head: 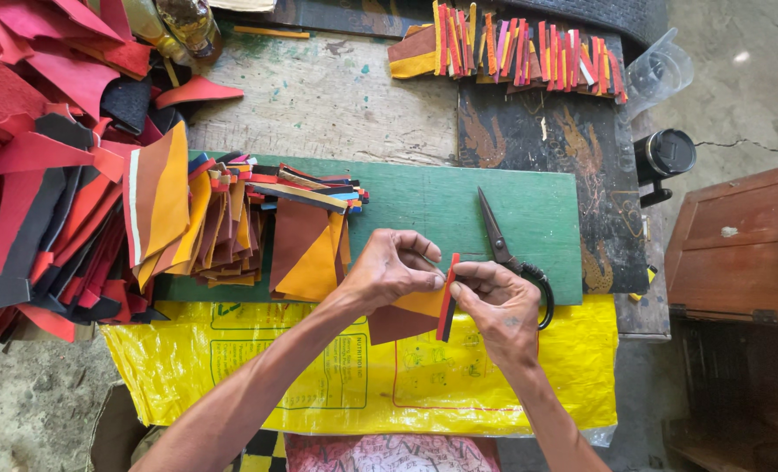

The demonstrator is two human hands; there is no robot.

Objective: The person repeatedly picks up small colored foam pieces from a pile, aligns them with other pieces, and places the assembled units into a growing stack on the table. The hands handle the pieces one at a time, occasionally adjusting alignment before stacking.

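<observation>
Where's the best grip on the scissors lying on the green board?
Take the scissors by the black handle loops, partly hidden under the right hand, coming from the near edge of the green board. The blades point away and lie flat, clear of the strips.

Both hands pinch a thin red strip [447, 297] upright: left hand [389, 271] at its left, right hand [501, 306] at its right; scissors [510, 253] lie just beyond on the green board [441, 205].

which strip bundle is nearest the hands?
The stack on the green board, left of the scissors. The other row lies along the table's far edge.
</observation>
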